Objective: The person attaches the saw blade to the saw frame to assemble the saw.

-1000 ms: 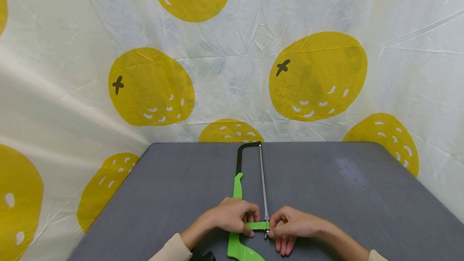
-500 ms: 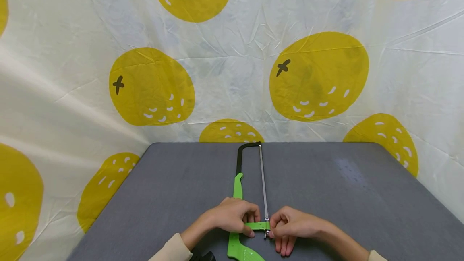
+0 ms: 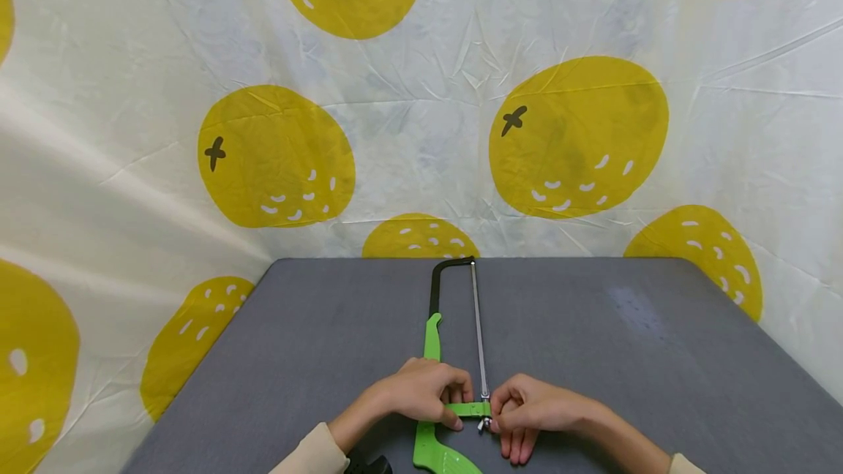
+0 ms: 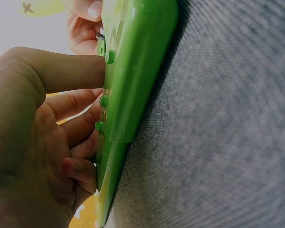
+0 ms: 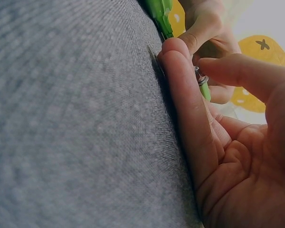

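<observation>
The hacksaw [image 3: 431, 341] lies on the bench [image 3: 316, 335], handle [image 3: 444, 456] toward six o'clock, blade [image 3: 478, 331] at three. The left hand [image 3: 424, 389] is at nine from the right hand [image 3: 532, 408]; a sheet [image 3: 421, 152] hangs behind, at twelve.

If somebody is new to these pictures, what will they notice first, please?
Probably the large yellow prints on the pale cloth behind the grey table. Then the green-and-black hacksaw lying on it: the left hand holds it, the right hand pinches the wing nut by the blade's near end.
</observation>
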{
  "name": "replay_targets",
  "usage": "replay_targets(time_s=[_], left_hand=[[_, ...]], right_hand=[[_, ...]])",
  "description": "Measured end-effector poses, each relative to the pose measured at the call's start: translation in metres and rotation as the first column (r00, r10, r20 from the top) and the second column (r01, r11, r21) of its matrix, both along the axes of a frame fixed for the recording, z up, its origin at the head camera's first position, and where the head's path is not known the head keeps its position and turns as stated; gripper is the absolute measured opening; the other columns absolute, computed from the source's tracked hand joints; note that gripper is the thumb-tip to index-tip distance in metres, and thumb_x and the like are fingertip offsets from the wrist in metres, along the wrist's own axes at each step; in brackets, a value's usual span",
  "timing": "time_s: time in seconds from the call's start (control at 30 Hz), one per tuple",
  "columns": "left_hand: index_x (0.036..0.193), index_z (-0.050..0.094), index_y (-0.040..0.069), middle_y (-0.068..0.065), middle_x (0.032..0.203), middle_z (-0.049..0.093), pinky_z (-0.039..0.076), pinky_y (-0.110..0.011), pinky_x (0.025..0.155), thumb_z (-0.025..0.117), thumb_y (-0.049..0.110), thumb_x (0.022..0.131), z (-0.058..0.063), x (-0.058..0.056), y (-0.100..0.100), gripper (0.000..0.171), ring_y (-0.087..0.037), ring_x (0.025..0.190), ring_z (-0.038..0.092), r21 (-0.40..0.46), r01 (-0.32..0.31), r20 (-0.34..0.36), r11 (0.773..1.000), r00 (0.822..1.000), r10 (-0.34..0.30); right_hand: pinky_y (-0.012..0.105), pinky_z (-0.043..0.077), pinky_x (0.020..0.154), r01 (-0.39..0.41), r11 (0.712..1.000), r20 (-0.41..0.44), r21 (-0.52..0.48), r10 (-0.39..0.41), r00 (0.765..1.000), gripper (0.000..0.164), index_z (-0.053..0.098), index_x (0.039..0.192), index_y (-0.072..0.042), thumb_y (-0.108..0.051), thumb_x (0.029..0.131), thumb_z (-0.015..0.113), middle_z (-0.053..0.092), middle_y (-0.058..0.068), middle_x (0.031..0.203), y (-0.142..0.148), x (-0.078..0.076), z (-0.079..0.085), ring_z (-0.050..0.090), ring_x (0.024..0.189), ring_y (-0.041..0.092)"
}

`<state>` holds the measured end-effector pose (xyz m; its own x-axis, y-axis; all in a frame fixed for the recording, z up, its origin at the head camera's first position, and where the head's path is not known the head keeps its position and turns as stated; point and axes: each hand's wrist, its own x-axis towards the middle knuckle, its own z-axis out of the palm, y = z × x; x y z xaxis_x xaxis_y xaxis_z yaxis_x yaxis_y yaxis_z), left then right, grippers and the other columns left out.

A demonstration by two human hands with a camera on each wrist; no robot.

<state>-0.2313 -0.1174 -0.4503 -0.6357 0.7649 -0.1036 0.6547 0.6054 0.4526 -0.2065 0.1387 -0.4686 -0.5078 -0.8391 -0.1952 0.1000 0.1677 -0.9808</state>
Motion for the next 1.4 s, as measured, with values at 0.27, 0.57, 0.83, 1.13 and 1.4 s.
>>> replay_targets(time_s=[0.27, 0.57, 0.83, 1.13, 1.4], left_hand=[[0.097, 0.069, 0.033, 0.027, 0.079, 0.066, 0.042, -0.018, 0.068, 0.086, 0.032, 0.083, 0.0020, 0.0010, 0.0002, 0.022, 0.012, 0.069, 0.056, 0.002, 0.000, 0.007, 1.000, 1.000, 0.000], [0.098, 0.069, 0.033, 0.027, 0.078, 0.065, 0.042, -0.017, 0.065, 0.085, 0.032, 0.083, 0.0018, -0.0006, -0.0001, 0.022, 0.012, 0.068, 0.056, 0.002, 0.009, -0.010, 1.000, 1.000, -0.009], [0.097, 0.069, 0.033, 0.027, 0.079, 0.065, 0.042, -0.017, 0.066, 0.085, 0.033, 0.083, 0.0029, -0.0003, 0.0003, 0.022, 0.012, 0.069, 0.056, -0.001, 0.003, -0.006, 1.000, 1.000, -0.003], [0.099, 0.069, 0.033, 0.026, 0.080, 0.065, 0.042, -0.016, 0.067, 0.086, 0.032, 0.083, 0.0007, -0.0017, 0.0010, 0.023, 0.011, 0.069, 0.056, 0.005, -0.003, 0.012, 1.000, 1.000, 0.003], [0.099, 0.069, 0.033, 0.027, 0.081, 0.066, 0.042, -0.016, 0.066, 0.085, 0.033, 0.084, -0.0002, -0.0020, 0.0000, 0.022, 0.012, 0.070, 0.056, 0.008, 0.008, -0.005, 1.000, 1.000, -0.008]], right_hand=[[0.022, 0.058, 0.056, 0.000, 1.000, -0.003, -0.002, 0.000, 1.000, 0.039, 0.050, 0.107, 0.030, -0.007, 0.097, 0.058, 0.073, -0.002, 0.073, -0.0003, 0.0007, 0.0008, 0.072, 0.065, 0.004], [0.022, 0.057, 0.057, -0.002, 1.000, 0.010, -0.004, 0.002, 1.000, 0.041, 0.047, 0.108, 0.031, -0.006, 0.097, 0.058, 0.072, -0.003, 0.072, -0.0008, 0.0007, 0.0033, 0.072, 0.064, 0.002], [0.022, 0.058, 0.057, -0.010, 1.000, 0.023, -0.011, 0.010, 1.000, 0.041, 0.045, 0.108, 0.033, -0.005, 0.097, 0.057, 0.073, -0.003, 0.072, -0.0009, -0.0002, 0.0047, 0.072, 0.065, 0.002], [0.021, 0.058, 0.057, -0.012, 1.000, 0.025, -0.017, 0.012, 1.000, 0.042, 0.044, 0.108, 0.033, -0.005, 0.097, 0.057, 0.073, -0.004, 0.072, 0.0001, -0.0003, 0.0057, 0.072, 0.065, 0.002], [0.021, 0.057, 0.057, -0.013, 1.000, 0.021, -0.015, 0.013, 1.000, 0.041, 0.045, 0.108, 0.033, -0.004, 0.097, 0.057, 0.073, -0.004, 0.072, 0.0005, -0.0004, 0.0043, 0.072, 0.065, 0.002]])
